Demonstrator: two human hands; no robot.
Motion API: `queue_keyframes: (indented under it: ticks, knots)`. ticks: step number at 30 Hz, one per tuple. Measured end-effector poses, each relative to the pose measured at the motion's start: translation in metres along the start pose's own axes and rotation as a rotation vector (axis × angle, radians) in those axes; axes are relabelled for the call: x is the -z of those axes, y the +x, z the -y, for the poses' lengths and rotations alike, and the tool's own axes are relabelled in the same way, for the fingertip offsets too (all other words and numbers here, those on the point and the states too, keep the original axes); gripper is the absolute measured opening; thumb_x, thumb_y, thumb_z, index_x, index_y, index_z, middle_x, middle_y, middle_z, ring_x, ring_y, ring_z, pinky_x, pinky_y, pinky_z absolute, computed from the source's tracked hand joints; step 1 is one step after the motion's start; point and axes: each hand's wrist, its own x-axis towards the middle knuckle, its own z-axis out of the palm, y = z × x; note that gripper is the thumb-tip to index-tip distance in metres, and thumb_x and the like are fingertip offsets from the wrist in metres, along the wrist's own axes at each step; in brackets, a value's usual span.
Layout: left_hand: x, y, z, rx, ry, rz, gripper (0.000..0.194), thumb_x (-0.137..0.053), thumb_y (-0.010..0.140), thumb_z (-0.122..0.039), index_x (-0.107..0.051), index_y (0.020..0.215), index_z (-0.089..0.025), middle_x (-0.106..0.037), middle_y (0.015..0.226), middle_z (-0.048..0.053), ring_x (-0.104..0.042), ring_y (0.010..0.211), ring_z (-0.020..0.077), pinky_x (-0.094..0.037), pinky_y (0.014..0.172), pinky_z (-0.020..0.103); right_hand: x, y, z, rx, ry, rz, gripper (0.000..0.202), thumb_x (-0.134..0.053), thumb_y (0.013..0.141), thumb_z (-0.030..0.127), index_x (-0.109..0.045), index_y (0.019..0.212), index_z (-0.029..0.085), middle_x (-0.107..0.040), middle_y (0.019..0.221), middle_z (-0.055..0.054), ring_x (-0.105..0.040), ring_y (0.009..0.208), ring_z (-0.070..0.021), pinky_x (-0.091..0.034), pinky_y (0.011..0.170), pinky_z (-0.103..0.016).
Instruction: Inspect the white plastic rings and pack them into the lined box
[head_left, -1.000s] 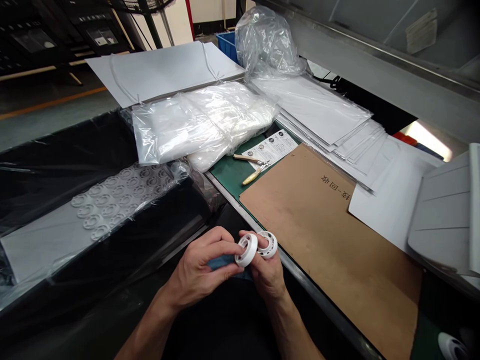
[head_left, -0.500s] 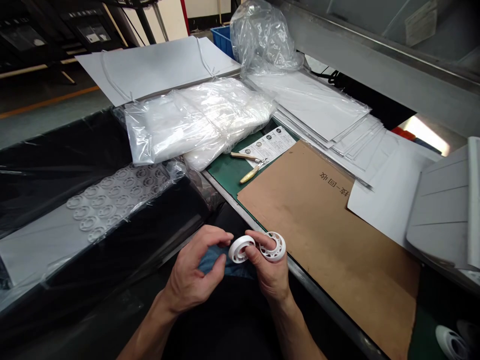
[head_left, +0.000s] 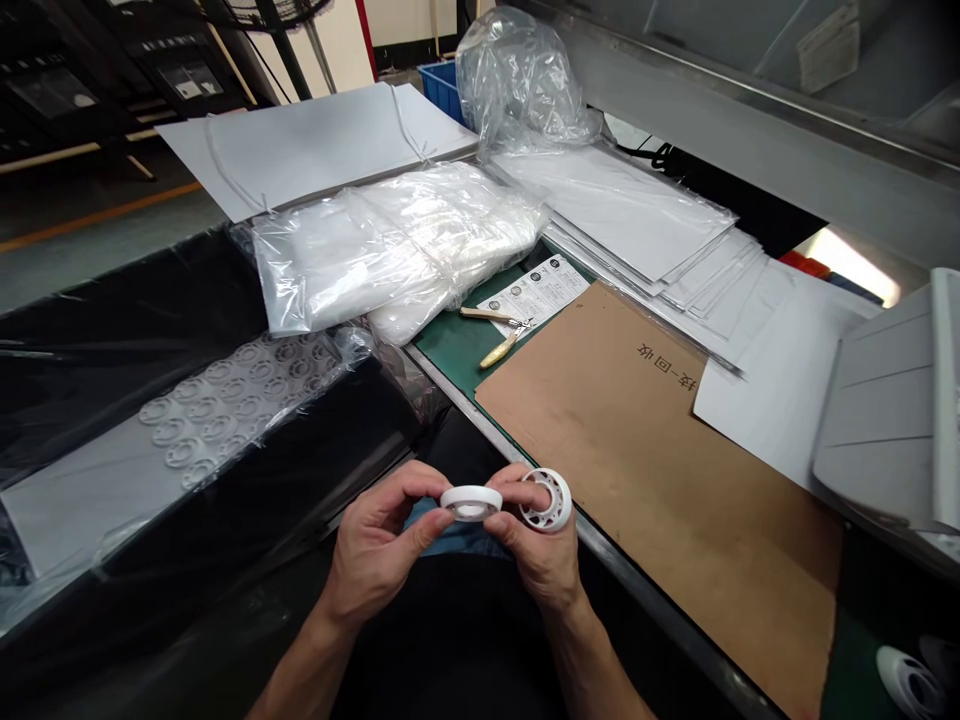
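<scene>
Between my two hands is a white plastic ring, seen nearly edge-on with its inner hub showing. My left hand pinches its left edge between thumb and forefinger. The thumb and a finger of my right hand grip its right edge. A second white ring with holes around its inside is also in my right hand, hooked over a finger. Both rings are above my lap, beside the table's metal edge.
Several similar rings lie in rows under clear plastic in a black-lined box at left. On the green table are brown cardboard, yellow-handled pliers, a printed sheet, bagged white sheets and a plastic-wrapped bundle. White round parts sit lower right.
My left hand has moved right and closed on the ring's edge. That ring has turned from a tilted face view to nearly edge-on. The second ring stays in my right hand.
</scene>
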Motion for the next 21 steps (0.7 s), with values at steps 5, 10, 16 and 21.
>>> queue_keyframes:
  ticks: [5, 10, 16, 21]
  knots:
    - [0.0, -0.001, 0.002, 0.025, -0.02, -0.01, 0.006, -0.073, 0.093, -0.025, -0.075, 0.096, -0.02, -0.07, 0.09, 0.006, -0.066, 0.083, 0.0185, -0.053, 0.073, 0.028, 0.0, 0.0, 0.002, 0.016, -0.029, 0.009, 0.014, -0.087, 0.085, 0.034, -0.083, 0.098, 0.033, -0.071, 0.091, -0.001, -0.067, 0.082, -0.0185, -0.053, 0.075, -0.032]
    - [0.0, 0.0, 0.002, 0.039, 0.028, 0.034, 0.011, -0.075, 0.092, -0.03, -0.074, 0.096, -0.019, -0.068, 0.09, 0.005, -0.065, 0.083, 0.0176, -0.051, 0.075, 0.027, 0.001, -0.001, 0.004, 0.057, -0.097, 0.007, 0.016, -0.084, 0.088, 0.028, -0.083, 0.103, 0.034, -0.07, 0.092, -0.001, -0.069, 0.084, -0.0189, -0.055, 0.074, -0.032]
    - [-0.013, 0.005, -0.005, 0.129, 0.066, 0.064, 0.026, -0.071, 0.094, -0.041, -0.071, 0.083, -0.018, -0.066, 0.086, 0.003, -0.062, 0.078, 0.0163, -0.048, 0.072, 0.026, -0.003, -0.004, 0.001, 0.178, -0.18, 0.051, 0.025, -0.084, 0.088, 0.02, -0.083, 0.109, 0.032, -0.07, 0.094, -0.003, -0.071, 0.086, -0.021, -0.058, 0.076, -0.035]
    - [-0.019, 0.005, -0.006, 0.133, -0.101, 0.08, 0.047, -0.048, 0.107, -0.044, -0.071, 0.076, -0.016, -0.067, 0.087, 0.006, -0.062, 0.081, 0.0173, -0.049, 0.075, 0.028, -0.001, -0.005, 0.002, 0.119, -0.116, 0.033, 0.021, -0.083, 0.089, 0.023, -0.082, 0.108, 0.033, -0.07, 0.092, -0.002, -0.071, 0.083, -0.0198, -0.057, 0.074, -0.034]
